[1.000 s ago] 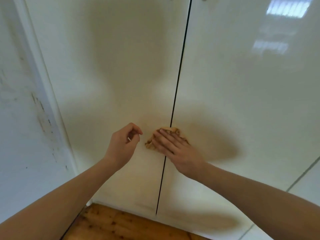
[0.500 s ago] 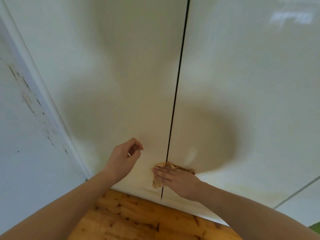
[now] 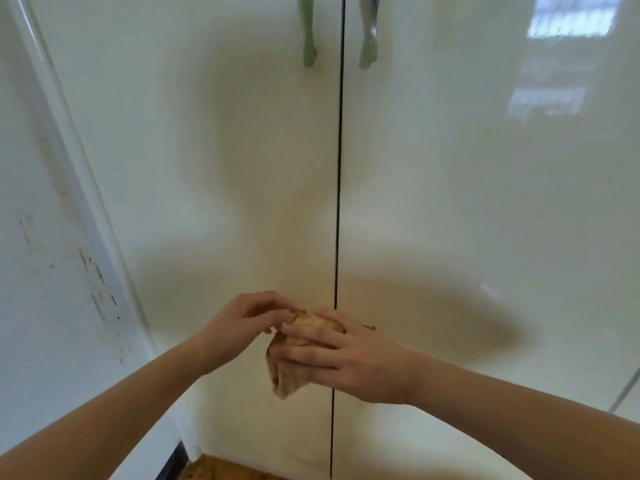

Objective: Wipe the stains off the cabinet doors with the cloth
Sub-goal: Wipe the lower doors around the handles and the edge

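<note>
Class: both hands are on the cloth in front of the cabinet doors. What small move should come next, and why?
Probably refold: the right hand holds the tan cloth bunched, one corner hanging, and the left hand pinches its upper edge. A flat pad could then return to the cabinet doors.

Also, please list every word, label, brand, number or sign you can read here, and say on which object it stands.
None: no readable text anywhere.
Cabinet doors: plain and glossy.
Handles: no marking.
Cloth: no label visible.
Left side panel: only dark scuff marks, not writing.
</note>
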